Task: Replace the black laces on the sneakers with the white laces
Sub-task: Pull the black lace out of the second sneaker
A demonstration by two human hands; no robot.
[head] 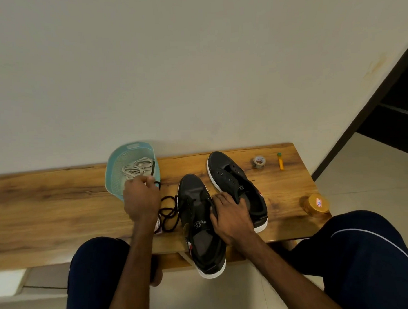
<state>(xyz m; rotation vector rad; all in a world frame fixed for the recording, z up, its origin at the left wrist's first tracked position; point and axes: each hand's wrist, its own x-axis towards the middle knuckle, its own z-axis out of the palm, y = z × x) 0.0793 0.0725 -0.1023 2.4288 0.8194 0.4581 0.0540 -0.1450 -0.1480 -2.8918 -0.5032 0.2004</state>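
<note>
Head view. The left hand (pixel 141 196) reaches over the near rim of a light-blue basket (pixel 112 172) at the back of the wooden desk (pixel 48 207). Its fingers are curled together, but the back of the hand hides what, if anything, they pinch. The white laces (pixel 137 169) lie coiled inside the basket, just beyond the fingertips. A black lace (pixel 169 212) loops loosely on the desk between the left wrist and the near sneaker (pixel 202 243), with one strand running up to the basket rim beside the fingers. It is threaded through the eyelets nearest that sneaker's toe. The right hand (pixel 231 216) grips the near sneaker by its right side, thumb laid over the tongue and fingers bent down between the two shoes. The far sneaker (pixel 224 169) stands just beside it, eyelets showing. To the right are a roll of tape (pixel 259 161), a yellow tube (pixel 280 162) and a jar (pixel 316 204).
</note>
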